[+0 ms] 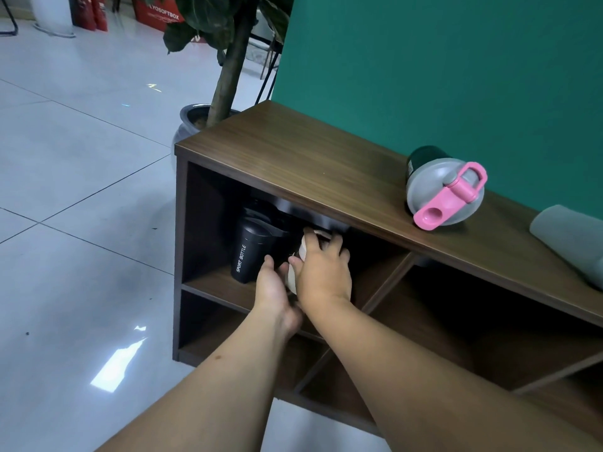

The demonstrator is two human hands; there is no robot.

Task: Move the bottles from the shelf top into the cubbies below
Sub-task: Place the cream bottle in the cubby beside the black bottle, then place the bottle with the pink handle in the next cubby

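Both my hands reach into the upper left cubby of the brown wooden shelf (293, 164). My right hand (323, 272) wraps over a cream bottle (305, 247), which is mostly hidden behind it. My left hand (272, 288) cups the same bottle from the lower left. A black bottle marked "SPORT BOTTLE" (251, 252) stands in that cubby to the left of my hands, with another dark bottle behind it. On the shelf top stands a dark green bottle with a grey lid and pink spout cap (440, 187).
A grey-green rolled object (574, 243) lies on the shelf top at the far right. A potted plant (225, 76) stands behind the shelf's left end. A green wall (424, 60) backs the shelf. Other cubbies open below and to the right; tiled floor lies left.
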